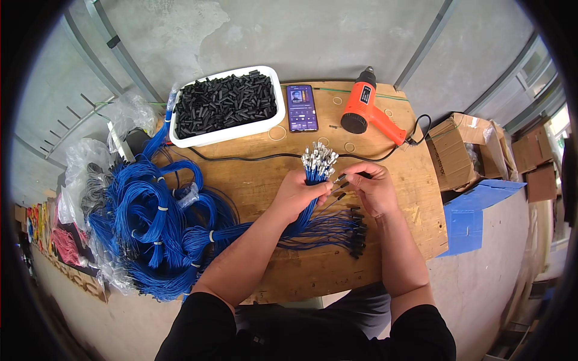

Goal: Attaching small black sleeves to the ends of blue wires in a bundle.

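My left hand [295,194] is closed around a bundle of blue wires, whose silver metal terminals [319,159] fan out above the fist. Just right of it, my right hand [372,188] is in a pinch with a small black sleeve [341,178] at its fingertips. Another black piece shows below those fingers; whether it is also held I cannot make out. Under and beside the hands, more blue wires [313,234] lie across the table, their ends capped with black sleeves [357,236].
A white tray [282,114] heaped with black sleeves [226,102] stands at the back. Beside it lie a phone [302,108] and an orange heat gun [364,108] with a black cord [253,157]. Coiled blue wire bundles [150,210] cover the table's left. Cardboard boxes [451,153] stand at right.
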The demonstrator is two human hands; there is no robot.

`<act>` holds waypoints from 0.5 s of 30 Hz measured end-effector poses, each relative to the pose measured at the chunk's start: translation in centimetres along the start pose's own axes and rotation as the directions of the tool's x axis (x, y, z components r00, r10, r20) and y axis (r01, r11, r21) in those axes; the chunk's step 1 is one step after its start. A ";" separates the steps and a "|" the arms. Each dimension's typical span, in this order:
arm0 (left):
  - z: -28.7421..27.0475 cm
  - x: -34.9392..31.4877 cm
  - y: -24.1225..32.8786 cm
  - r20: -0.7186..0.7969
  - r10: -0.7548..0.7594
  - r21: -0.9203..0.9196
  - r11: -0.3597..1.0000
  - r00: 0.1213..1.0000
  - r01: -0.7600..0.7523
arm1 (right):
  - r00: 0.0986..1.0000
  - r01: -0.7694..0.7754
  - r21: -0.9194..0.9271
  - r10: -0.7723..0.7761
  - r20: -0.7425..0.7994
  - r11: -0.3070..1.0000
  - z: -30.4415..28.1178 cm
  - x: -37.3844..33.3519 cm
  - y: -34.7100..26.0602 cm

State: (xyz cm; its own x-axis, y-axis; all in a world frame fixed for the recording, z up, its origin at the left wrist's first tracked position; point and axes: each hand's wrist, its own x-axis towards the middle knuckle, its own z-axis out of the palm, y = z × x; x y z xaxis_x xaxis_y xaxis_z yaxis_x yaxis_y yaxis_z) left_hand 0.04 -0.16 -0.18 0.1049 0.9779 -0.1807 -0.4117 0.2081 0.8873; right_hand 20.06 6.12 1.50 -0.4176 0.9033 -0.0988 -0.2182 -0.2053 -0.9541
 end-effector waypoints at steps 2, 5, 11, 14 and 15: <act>0.0 0.0 -0.4 0.015 0.047 0.009 0.999 0.999 -0.047 | 1.000 0.027 0.009 -0.027 -0.005 1.000 -0.4 0.2 0.3; -0.3 0.1 -0.6 0.011 0.053 0.040 0.998 0.999 -0.053 | 1.000 0.013 0.016 -0.014 0.011 1.000 -0.1 0.2 0.0; -0.1 0.1 -0.3 0.006 0.052 0.074 0.996 0.999 -0.052 | 0.990 -0.137 0.194 0.127 0.061 0.971 0.0 0.2 -1.2; 0.0 0.1 -0.3 0.030 0.065 0.068 0.995 0.997 -0.067 | 0.976 -0.214 0.230 0.200 0.084 0.949 -0.5 0.4 -1.0; 0.1 0.1 -0.3 0.031 0.066 0.069 0.995 0.997 -0.068 | 0.974 -0.219 0.224 0.197 0.115 0.950 -0.7 0.4 -0.9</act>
State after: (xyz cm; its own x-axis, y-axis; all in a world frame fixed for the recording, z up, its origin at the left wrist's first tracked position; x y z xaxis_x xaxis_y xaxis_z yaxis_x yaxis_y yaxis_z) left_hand 0.23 -0.12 -0.42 0.1051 0.9885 -0.1084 -0.3549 0.1391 0.9245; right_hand 20.75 6.92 2.10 -0.5510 0.7956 -0.2519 -0.3133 -0.4770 -0.8212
